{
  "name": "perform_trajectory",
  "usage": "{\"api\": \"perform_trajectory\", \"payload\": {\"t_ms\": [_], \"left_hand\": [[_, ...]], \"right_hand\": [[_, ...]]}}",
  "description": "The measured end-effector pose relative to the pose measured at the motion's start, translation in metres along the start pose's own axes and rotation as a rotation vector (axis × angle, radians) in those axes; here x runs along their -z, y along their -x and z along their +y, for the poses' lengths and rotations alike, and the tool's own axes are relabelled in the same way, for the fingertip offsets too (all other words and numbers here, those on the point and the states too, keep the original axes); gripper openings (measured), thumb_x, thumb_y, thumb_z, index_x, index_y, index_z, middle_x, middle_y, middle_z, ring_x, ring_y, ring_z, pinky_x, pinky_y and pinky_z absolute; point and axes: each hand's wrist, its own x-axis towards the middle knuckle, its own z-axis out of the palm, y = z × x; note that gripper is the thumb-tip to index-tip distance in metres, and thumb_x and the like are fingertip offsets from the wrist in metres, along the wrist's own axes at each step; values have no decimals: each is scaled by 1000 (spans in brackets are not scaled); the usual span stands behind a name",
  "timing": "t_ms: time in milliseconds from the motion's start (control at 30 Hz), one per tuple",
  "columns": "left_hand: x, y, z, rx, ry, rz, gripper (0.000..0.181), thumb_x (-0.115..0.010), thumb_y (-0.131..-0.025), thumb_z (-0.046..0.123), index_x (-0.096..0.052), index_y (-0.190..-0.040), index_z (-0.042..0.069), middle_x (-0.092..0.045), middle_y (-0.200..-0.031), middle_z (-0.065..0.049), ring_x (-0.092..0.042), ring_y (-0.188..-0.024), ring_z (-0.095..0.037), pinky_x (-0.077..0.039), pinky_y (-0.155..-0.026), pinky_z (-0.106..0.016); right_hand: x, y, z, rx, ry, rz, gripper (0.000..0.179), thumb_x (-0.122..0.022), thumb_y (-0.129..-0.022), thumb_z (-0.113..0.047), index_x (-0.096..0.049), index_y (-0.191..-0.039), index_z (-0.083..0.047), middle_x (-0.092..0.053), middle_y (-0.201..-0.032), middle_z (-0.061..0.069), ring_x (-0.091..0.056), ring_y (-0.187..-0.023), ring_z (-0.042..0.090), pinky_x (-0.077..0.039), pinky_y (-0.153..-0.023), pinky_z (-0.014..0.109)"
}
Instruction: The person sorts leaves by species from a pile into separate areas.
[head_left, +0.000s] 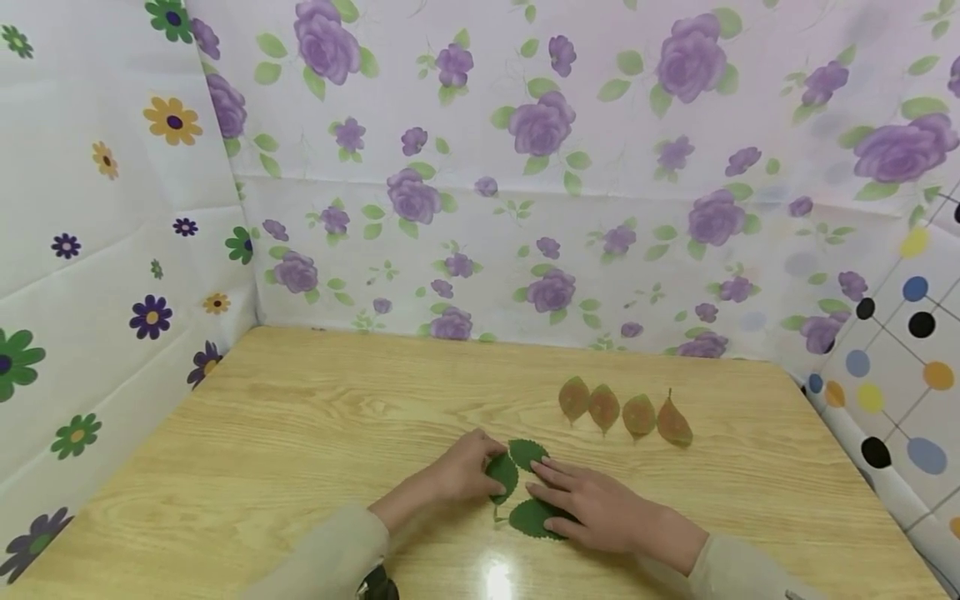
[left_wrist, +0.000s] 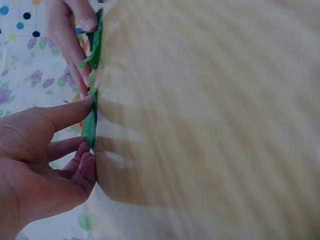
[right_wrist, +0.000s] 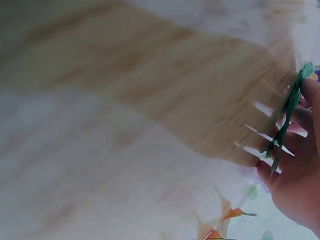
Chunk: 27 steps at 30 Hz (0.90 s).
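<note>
Leaves (head_left: 532, 518) at left hand (head_left: 465, 471), right hand (head_left: 600, 510), well off table's back edge (head_left: 420, 341)

All refs to left leaf (head_left: 504, 478); it's on the table (head_left: 315, 425). Left hand (head_left: 465, 469) grips it from its left. Back leaf (head_left: 527, 453): just behind it, slightly right. Front leaf (head_left: 531, 518): before it and right. Right hand (head_left: 603, 510): right of it, fingers on back leaf and front leaf. Row of four leaves (head_left: 603, 406): behind it and right, well apart. Rear cloth (head_left: 487, 250): farthest behind it. Left cloth (head_left: 127, 200): far left. Right cloth (head_left: 892, 400): far right.
</note>
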Motion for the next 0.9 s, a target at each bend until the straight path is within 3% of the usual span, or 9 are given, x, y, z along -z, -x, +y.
{"api": "perform_trajectory", "payload": {"t_ms": [200, 433, 733, 900], "left_hand": [[3, -7, 2, 42, 88, -5, 46, -83, -74, 5, -56, -111, -1, -57, -106, -14, -56, -99, -29, -49, -83, -38], [2, -8, 0, 48, 165, 48, 46, -77, -79, -1, -54, -118, -1, -60, -112, -22, -60, -99, -34, -53, -80, -41], [0, -16, -13, 75, 221, 137, 38, -77, -82, 4, -60, -116, -1, -60, -101, -12, -59, -89, -23, -52, -74, -36], [7, -23, -20, 80, 268, 172, 36, -73, -84, 3, -61, -118, -2, -59, -99, -8, -58, -91, -21, -51, -78, -35]], "right_hand": [[3, 0, 1, 6, -4, 12, 50, -47, -102, -36, -52, -138, -2, -40, -146, 22, -42, -131, 37, -43, -100, 46], [4, 0, 2, 9, -16, 27, 50, -47, -103, -37, -53, -138, -2, -42, -145, 22, -44, -129, 37, -44, -98, 46], [-1, 1, 2, -10, -37, 21, 50, -46, -102, -39, -53, -138, -4, -42, -145, 21, -45, -129, 37, -45, -97, 47], [0, 0, 1, -22, -44, 5, 50, -47, -102, -39, -53, -138, -5, -40, -146, 21, -43, -130, 36, -44, -99, 47]]}}
